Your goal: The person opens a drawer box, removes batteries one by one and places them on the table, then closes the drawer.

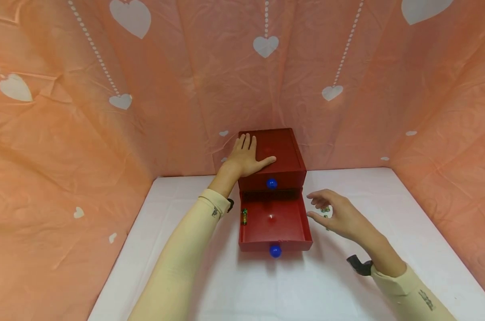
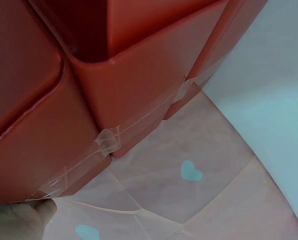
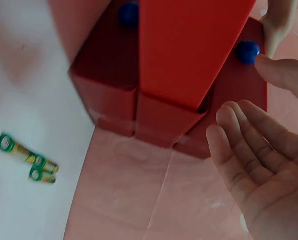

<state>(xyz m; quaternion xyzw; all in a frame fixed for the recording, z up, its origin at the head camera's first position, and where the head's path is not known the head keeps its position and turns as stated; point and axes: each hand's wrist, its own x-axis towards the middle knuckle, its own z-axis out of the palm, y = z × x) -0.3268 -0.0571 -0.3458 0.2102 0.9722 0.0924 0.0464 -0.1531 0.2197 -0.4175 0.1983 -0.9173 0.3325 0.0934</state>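
A red drawer cabinet (image 1: 276, 147) with blue knobs stands at the back of the white table. My left hand (image 1: 244, 158) rests flat on its top with spread fingers; in the left wrist view only a bit of that hand (image 2: 19, 220) shows. One drawer (image 1: 272, 229) is pulled out, and a green and yellow battery (image 1: 244, 216) lies along its left wall. Just right of this drawer is my right hand (image 1: 339, 216), its fingers loosely bent and holding nothing. Several more batteries (image 3: 28, 156) lie on the table beside the cabinet, partly hidden by that hand in the head view.
The right wrist view shows a further drawer with a blue knob (image 3: 129, 14) below the pulled-out one. A pink cloth (image 1: 226, 67) with white hearts hangs behind and at both sides. Clear tape (image 2: 108, 141) runs along the cabinet units.
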